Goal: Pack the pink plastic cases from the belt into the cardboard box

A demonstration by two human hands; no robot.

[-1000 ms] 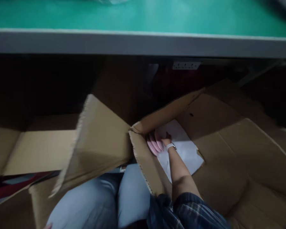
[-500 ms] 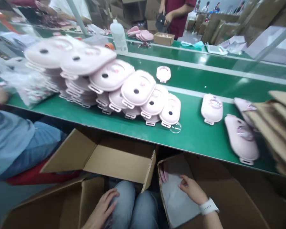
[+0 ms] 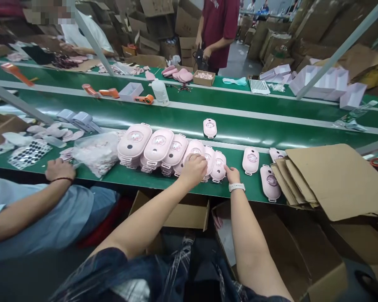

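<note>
A leaning row of pink oval cases (image 3: 164,151) lies on the green conveyor belt (image 3: 245,126). My left hand (image 3: 193,167) rests on top of the cases near the row's right end, fingers curled over one. My right hand (image 3: 232,173), a white watch on its wrist, touches the last case in the row (image 3: 219,165) with fingers apart. Two more pink cases (image 3: 250,160) lie loose on the belt to the right. Neither hand has lifted anything.
Below the belt stand open cardboard boxes (image 3: 189,212), one holding white paper (image 3: 228,241). Flat cardboard sheets (image 3: 337,178) are stacked at right. A co-worker's arm (image 3: 28,205) rests at left beside a plastic bag (image 3: 96,153). Another person (image 3: 216,33) stands across the belt.
My view rose from the box under the table to the belt. Both hands left the box and my lap and reached forward onto the row of pink cases.
</note>
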